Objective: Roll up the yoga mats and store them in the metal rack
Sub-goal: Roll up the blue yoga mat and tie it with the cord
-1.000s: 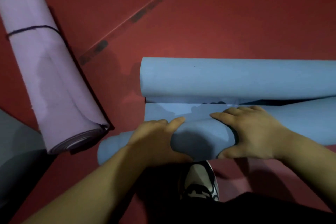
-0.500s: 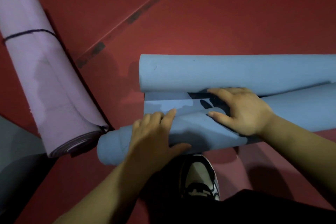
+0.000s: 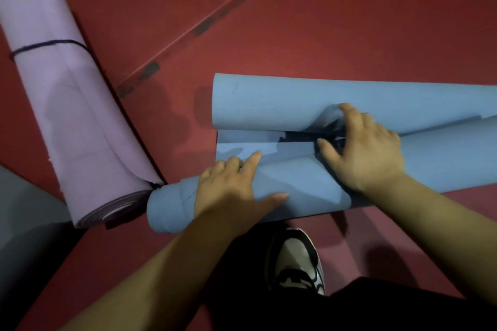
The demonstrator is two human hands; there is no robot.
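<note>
Where the person's black garment (image 3: 403, 306) fills the lowest edge, a black-and-white shoe (image 3: 295, 260) stands on the red floor (image 3: 349, 21), toe pointing away.

Just beyond the shoe lies the blue yoga mat (image 3: 435, 153), curled into two rolls with a flat strip between them. Its near roll (image 3: 301, 183) runs crosswise past the toe, the long axis going from an open end left of the shoe up and out to the right. The left hand (image 3: 231, 191) lies on this roll, beyond and left of the shoe, palm down with the fingers draped loosely over the top and the thumb stretched out along the near side. It presses rather than clasps.

Beyond and right of the shoe, the right hand (image 3: 365, 150) rests flat with fingers spread, its heel on the near roll and its fingertips reaching across the dark gap. They push into the far roll (image 3: 269, 105), which is dented there. That far roll lies nearly level, left to right, so the two rolls close toward each other at the right.

Far left of the shoe lies a purple yoga mat (image 3: 78, 121), fully rolled (a black cord (image 3: 51, 44) rings its far part). Its long axis slants away and leftward, and its near end sits just beside the blue roll's open end; whether they touch I cannot tell. A grey surface (image 3: 24, 223) shows further left, and a seam (image 3: 215, 19) crosses the floor farthest from the shoe.
</note>
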